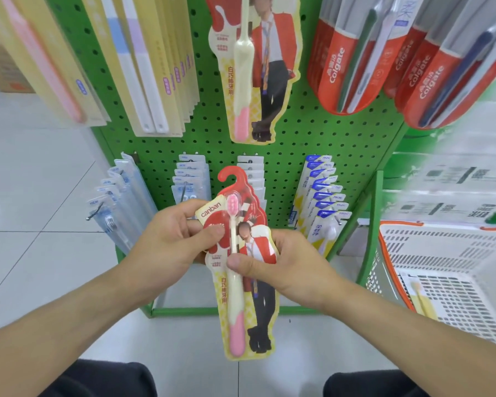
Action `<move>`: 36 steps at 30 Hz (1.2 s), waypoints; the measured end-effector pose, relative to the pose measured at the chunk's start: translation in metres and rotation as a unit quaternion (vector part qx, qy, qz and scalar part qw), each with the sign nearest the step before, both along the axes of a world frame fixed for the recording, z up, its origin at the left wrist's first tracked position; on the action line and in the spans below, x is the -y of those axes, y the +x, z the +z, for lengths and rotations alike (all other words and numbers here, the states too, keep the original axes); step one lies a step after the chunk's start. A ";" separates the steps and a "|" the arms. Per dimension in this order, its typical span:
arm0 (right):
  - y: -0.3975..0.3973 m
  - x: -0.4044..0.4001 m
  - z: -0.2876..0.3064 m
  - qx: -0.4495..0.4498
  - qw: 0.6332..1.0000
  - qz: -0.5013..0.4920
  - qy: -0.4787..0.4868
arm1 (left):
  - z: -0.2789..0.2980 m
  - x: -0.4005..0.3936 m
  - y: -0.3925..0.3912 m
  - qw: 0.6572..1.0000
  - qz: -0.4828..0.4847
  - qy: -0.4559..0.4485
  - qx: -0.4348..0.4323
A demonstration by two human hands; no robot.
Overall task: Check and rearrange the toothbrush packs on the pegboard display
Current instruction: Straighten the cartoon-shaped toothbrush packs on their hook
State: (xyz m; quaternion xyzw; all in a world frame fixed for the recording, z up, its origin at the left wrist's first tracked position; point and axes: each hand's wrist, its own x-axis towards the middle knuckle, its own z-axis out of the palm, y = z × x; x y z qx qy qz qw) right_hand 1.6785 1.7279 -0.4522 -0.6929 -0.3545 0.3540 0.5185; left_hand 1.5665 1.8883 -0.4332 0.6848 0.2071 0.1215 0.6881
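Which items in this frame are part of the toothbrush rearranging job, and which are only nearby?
Job:
canban pack, held by left hand and right hand
matching pack hanging above
green pegboard
Colgate packs
yellow packs
blue-topped packs
clear packs

Nearby only:
white basket
cardboard box
floor tiles

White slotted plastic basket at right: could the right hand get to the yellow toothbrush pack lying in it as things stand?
Probably not yet: the right hand grips the red canban pack, though the basket is open-topped.
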 end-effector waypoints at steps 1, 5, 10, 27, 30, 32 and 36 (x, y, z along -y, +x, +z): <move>0.001 0.001 -0.001 0.005 1.000 0.007 -0.003 | 0.000 0.000 0.000 1.000 0.009 -0.006 0.002; -0.003 -0.001 -0.004 -0.034 0.999 -0.007 0.030 | 0.002 0.000 -0.001 0.999 0.035 -0.025 0.007; -0.005 -0.001 -0.008 -0.030 0.997 -0.032 0.068 | 0.003 0.001 -0.003 0.997 -0.063 -0.020 -0.047; 0.002 -0.002 -0.008 -0.129 0.991 -0.040 0.013 | -0.004 -0.013 -0.012 0.989 -0.117 0.034 -0.088; 0.004 -0.002 -0.008 -0.117 0.991 -0.061 0.020 | -0.002 -0.022 -0.017 0.969 -0.218 0.020 -0.114; 0.007 -0.002 -0.008 -0.106 0.992 -0.062 0.024 | -0.003 -0.023 -0.020 0.961 -0.248 0.019 -0.124; 0.003 -0.002 -0.009 -0.085 0.996 -0.024 0.000 | -0.007 -0.019 -0.021 0.967 -0.224 0.009 -0.123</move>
